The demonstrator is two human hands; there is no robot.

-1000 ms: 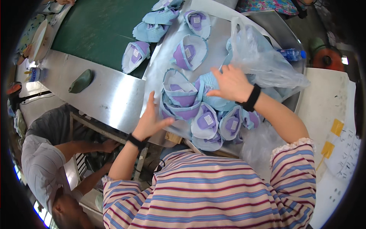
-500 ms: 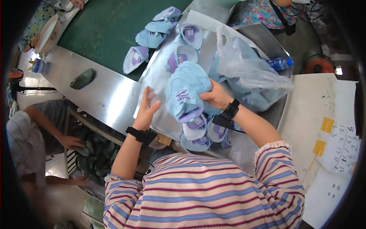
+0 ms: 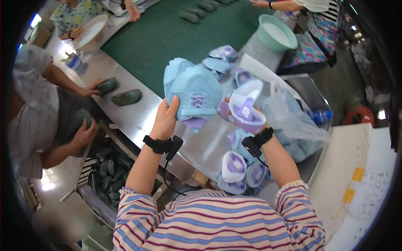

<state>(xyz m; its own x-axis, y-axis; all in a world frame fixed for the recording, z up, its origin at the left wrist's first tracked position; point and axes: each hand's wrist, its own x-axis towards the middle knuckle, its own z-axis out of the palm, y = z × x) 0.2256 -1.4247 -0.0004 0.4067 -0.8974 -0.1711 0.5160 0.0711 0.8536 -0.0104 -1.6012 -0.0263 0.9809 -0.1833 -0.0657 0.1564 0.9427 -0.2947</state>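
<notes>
My left hand (image 3: 166, 119) grips light blue shoe uppers (image 3: 200, 90) by their near left edge, thumb on top. They look like at least two, overlapping, with purple laces on the front one. In my right hand is another shoe upper (image 3: 246, 106), turned so its white and purple inside and a small white label show. That upper hides most of my right fingers. More blue and purple uppers (image 3: 234, 166) lie on the metal tray below my right hand. Others (image 3: 217, 65) lie in a cluster beyond my hands.
A clear plastic bag (image 3: 289, 108) and a blue-capped bottle (image 3: 320, 116) are at the right. To the left, a co-worker's hand touches a dark green shoe last (image 3: 106, 85) beside another last (image 3: 127, 97). A crate of lasts (image 3: 106, 175) stands below. Basins (image 3: 278, 33) are farther off.
My left hand, empty before, now holds the blue uppers, which have moved left. My right hand now holds a separate upper. The view has shifted, and a co-worker's hand has reached onto the bench.
</notes>
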